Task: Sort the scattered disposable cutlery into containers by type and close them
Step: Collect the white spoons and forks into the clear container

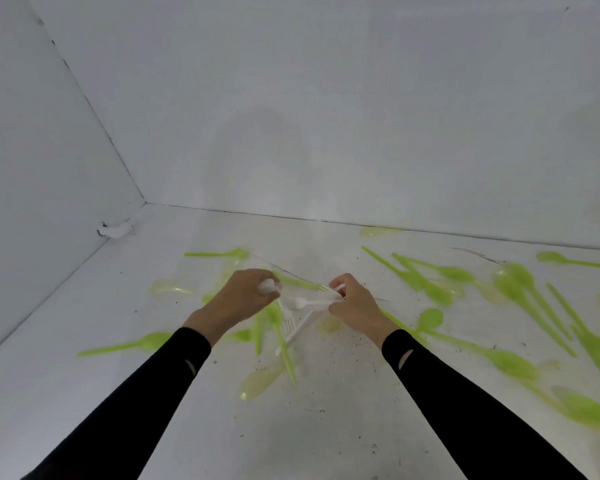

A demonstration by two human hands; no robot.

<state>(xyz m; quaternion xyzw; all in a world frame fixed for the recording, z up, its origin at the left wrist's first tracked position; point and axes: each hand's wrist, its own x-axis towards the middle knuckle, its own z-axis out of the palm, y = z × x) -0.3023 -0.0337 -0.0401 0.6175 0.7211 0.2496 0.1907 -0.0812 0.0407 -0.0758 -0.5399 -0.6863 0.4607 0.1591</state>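
Both my hands are busy around the middle of the desk (326,427). My left hand (243,301) is curled around one end of a small bundle of white cutlery (300,302), and my right hand (357,304) is pinching the other end. The bundle fans out between the two, just above the surface. I can make out at least one fork head poking down at 6 o'clock, but it's too blurry to count the pieces.

Green spoons (433,292) are strewn everywhere, mostly from 1 to 4 o'clock of my hands, with a few more at 6 and 8 o'clock. No containers in view, so I'd guess I'm only at the gathering stage.

This stuff probably weighs next to nothing. It's thin, slick plastic, a bit bendy, and I reckon the fork tines would snap easily. So I'd take pieces by the handles, a few lined up at a time, without squeezing hard.
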